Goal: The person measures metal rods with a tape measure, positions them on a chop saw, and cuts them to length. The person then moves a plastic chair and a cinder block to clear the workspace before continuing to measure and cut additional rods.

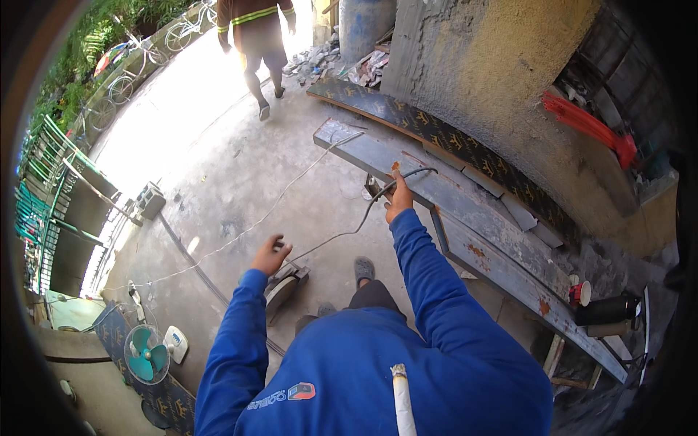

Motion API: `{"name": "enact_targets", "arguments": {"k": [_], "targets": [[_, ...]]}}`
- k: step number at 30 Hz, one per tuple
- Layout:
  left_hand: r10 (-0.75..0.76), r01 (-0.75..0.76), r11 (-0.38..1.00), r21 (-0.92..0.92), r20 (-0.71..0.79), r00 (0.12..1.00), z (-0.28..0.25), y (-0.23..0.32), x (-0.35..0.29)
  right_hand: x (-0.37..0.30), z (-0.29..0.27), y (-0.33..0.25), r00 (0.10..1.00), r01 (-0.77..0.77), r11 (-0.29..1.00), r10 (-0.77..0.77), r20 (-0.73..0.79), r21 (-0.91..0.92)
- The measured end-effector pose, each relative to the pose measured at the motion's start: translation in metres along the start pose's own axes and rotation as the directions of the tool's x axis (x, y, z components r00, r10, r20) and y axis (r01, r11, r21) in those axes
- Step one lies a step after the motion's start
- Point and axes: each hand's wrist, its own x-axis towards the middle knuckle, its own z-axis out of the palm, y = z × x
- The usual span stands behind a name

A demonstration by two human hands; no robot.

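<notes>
Right hand (pixel 398 196): closed around the dark cable (pixel 422 171), near the grey metal beams (pixel 476 214).
Left hand (pixel 270 256): half open, fingers loosely curled, nothing seen in it.
Cable: runs from the right hand down toward the machine with round wheel (pixel 286 289), which stands on the concrete floor (pixel 225 167) near the left hand.
Fan (pixel 147 354): turquoise blades, at lower left.
Other person (pixel 254 33): on foot, at the far end.

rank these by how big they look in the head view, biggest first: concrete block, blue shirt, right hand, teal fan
1. Blue shirt
2. Teal fan
3. Concrete block and right hand: too alike to rank
</notes>
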Motion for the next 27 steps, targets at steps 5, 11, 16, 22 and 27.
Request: {"name": "enact_targets", "arguments": {"k": [5,11,16,22,27], "targets": [[0.231,-0.219,0.954,-0.205,0.038,0.972,0.034,0.164,0.093,-0.019,0.029,-0.014,0.907,0.371,0.924,-0.339,0.252,-0.095],[0.169,0.45,0.517,-0.728,0.602,0.78,0.005,0.29,0.196,-0.032,0.079,-0.044,0.6,0.627,0.709,-0.175,0.781,-0.323],[0.087,0.175,0.739,-0.651,0.35,0.933,-0.056,0.324,0.185,-0.026,0.1,-0.06,0.333,0.697,0.699,-0.115,0.936,-0.162],[0.188,-0.02,0.745,-0.667,0.18,0.965,-0.093,0.323,0.085,0.05,0.13,-0.097,0.625,-0.581,0.752,0.166,0.762,0.312],[0.218,-0.17,0.905,-0.389,0.08,0.973,-0.088,0.286,0.049,0.133,0.167,-0.125,0.734,-0.57,0.793,0.374,0.567,0.215]]}}
